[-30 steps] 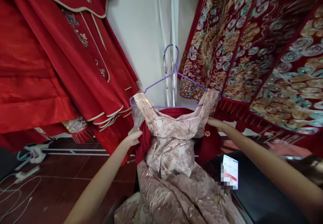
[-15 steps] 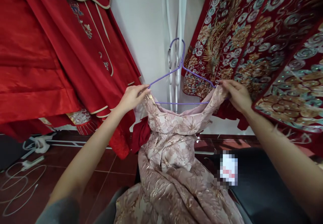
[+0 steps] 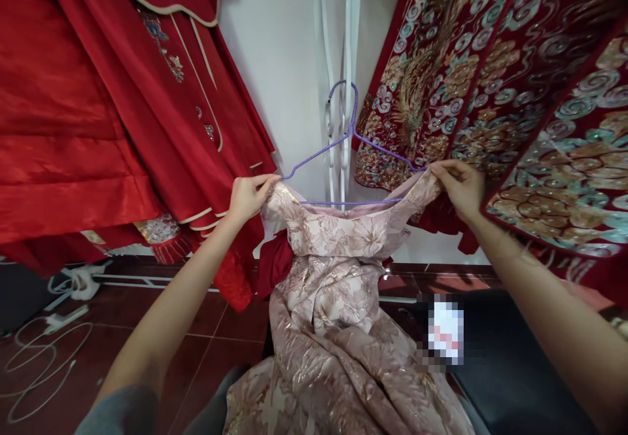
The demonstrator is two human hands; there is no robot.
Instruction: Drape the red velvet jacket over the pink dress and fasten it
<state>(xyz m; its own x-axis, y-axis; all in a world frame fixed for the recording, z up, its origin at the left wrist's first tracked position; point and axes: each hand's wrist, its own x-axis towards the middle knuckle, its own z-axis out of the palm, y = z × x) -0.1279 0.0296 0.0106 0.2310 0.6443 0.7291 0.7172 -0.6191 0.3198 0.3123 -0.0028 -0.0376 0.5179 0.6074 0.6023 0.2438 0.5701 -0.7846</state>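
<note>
A pale pink dress [image 3: 338, 235] with a gold floral pattern hangs from a purple hanger [image 3: 318, 155] by its off-shoulder straps. My left hand [image 3: 249, 196] pinches the left strap at the hanger's left end. On the other side, my right hand [image 3: 460, 188] grips the right strap beside the hanger's right end. The hanger's hook loops at a white pole [image 3: 351, 36], and its lower bar crosses the dress's neckline. Below the bodice the skirt spreads in folds toward me.
Red garments [image 3: 112, 114] hang on the left, and dark red embroidered ones [image 3: 490, 108] on the right. A black surface [image 3: 510, 356] lies at lower right with a blurred-out patch [image 3: 445, 330] over its edge. White cables [image 3: 49, 363] lie on the tiled floor [image 3: 220, 343].
My left hand has moved left and slightly down, drawing the left strap outward to the hanger's tip. The right hand has shifted slightly outward, and the neckline is stretched wider.
</note>
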